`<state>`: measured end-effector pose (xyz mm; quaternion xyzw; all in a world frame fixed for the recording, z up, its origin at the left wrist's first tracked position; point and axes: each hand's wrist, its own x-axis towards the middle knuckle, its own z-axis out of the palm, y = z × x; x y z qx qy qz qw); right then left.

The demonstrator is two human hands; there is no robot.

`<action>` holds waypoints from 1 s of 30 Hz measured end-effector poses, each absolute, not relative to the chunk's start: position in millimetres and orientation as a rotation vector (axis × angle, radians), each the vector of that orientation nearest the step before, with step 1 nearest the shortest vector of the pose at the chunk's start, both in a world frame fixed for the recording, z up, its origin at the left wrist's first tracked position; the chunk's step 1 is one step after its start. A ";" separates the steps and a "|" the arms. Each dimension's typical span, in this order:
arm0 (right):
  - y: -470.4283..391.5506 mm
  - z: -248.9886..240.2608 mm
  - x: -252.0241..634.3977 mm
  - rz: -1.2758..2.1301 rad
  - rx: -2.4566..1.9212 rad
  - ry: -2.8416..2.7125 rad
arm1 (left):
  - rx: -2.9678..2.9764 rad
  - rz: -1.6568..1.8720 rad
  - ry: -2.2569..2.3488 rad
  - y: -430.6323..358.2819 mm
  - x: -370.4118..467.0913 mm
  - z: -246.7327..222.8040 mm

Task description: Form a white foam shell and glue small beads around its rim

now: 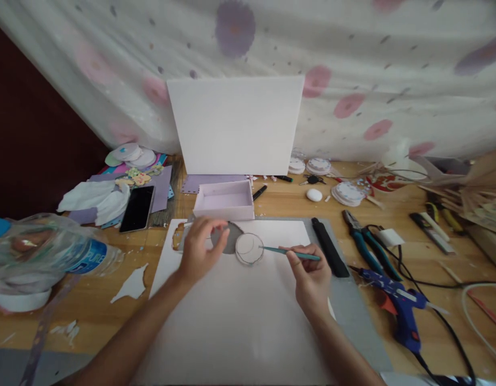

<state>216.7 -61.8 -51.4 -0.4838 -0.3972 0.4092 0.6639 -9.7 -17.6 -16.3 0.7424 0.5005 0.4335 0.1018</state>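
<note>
My left hand (203, 246) is closed in a pinch at the edge of a grey disc (231, 241). A thin dark strand curves from its fingertips towards a round thin-rimmed ring (250, 264); what the fingers pinch is too small to make out. My right hand (312, 276) grips a slim teal pointed tool (283, 250), held nearly level. The tool's tip points left and reaches over the ring, and I cannot tell whether it touches. Disc and ring lie above a large white board (239, 321) in front of me.
Behind the board stand a shallow white box (223, 213) and an upright white panel (235, 126). To the left are a phone (137, 209) and a plastic bottle (90, 257). Pliers (364, 244), a blue glue gun (404, 311) with cables and a black bar (330, 249) lie right.
</note>
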 end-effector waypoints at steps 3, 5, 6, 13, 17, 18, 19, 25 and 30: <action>-65.4 -53.1 213.3 1.000 -1.055 -0.905 | 1.863 1.142 1.351 -56.2 13.1 -26.3; -67.4 -53.9 212.0 1.049 -1.050 -0.927 | 1.673 1.036 1.341 -68.8 23.5 -35.2; -68.3 -54.3 211.3 1.072 -1.053 -0.939 | 1.599 1.002 1.336 -71.1 26.6 -39.2; -70.5 -56.7 204.2 1.151 -1.114 -0.995 | 1.438 0.955 1.252 -64.9 24.6 -54.3; -69.3 -56.1 203.5 1.101 -1.146 -1.007 | 1.405 0.908 1.138 -63.0 20.2 -56.4; -69.1 -56.0 203.8 1.096 -1.143 -1.008 | 1.404 0.896 1.121 -62.8 19.3 -56.0; -69.1 -56.1 204.2 1.098 -1.132 -1.010 | 1.402 0.885 1.109 -62.7 18.6 -55.2; -70.1 -59.3 205.1 1.100 -1.076 -1.022 | 1.390 0.871 1.093 -63.9 15.4 -49.6; -70.9 -59.3 205.5 1.102 -1.072 -1.044 | 1.412 0.849 1.065 -65.2 15.0 -49.8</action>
